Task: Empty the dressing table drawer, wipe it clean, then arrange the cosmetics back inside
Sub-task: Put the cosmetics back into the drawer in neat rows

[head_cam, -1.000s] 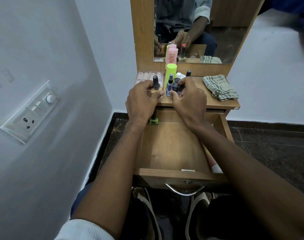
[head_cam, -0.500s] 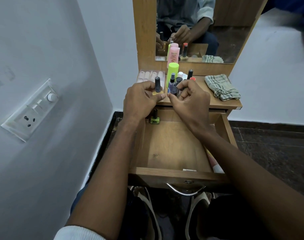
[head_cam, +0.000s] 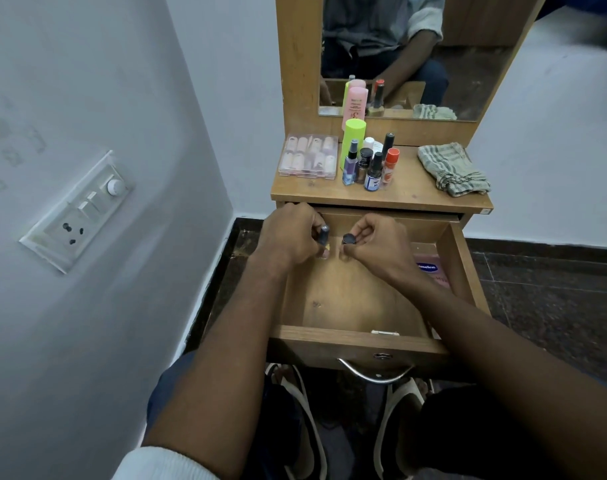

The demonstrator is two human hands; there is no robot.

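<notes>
A wooden drawer (head_cam: 350,299) stands pulled out below you, its floor mostly bare. Toward its back, your left hand (head_cam: 288,237) grips a dark-capped bottle (head_cam: 323,234) upright, and your right hand (head_cam: 374,242) pinches a second small bottle (head_cam: 348,239) just beside it. Beyond, more cosmetics (head_cam: 367,164) wait on the tabletop (head_cam: 416,195), nearer your right hand.

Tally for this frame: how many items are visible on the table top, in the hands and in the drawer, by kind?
Standing bottles and tubes on the table top: 7
Nail-tip box: 1
Cloth: 1
Small dark-capped bottles, one in the left hand, one in the right hand: 2
Pink tube in the drawer: 1
Total: 12
</notes>
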